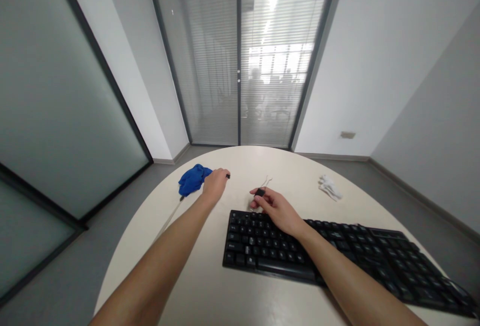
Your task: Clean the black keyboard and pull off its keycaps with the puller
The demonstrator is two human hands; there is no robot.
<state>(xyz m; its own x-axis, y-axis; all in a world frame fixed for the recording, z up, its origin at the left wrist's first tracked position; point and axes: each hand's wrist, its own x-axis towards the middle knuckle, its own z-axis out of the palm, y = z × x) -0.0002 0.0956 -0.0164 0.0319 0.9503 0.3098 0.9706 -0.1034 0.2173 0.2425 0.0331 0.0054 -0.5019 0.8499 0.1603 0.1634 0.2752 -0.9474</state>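
Note:
My right hand point(275, 208) is closed above the top left edge of the black keyboard point(285, 268), pinching a small black square piece point(259, 192) that looks like a keycap. Thin bent wires point(267, 181) stick out just beyond those fingers; whether the hand holds them I cannot tell. Further left, my left hand point(215, 184) is closed too, with a tiny black piece point(227, 176) at its fingertips, too small to name. Beside that hand lies a crumpled blue cloth point(193, 179). My right forearm crosses over the keyboard and hides part of it.
A thin pale stick point(168, 221) with a dark tip lies left of my left forearm. White crumpled gloves or cloth point(329, 187) rest at the right of the round table point(187, 286). A keyboard cable point(461, 288) runs at the lower right. Glass panels stand beyond.

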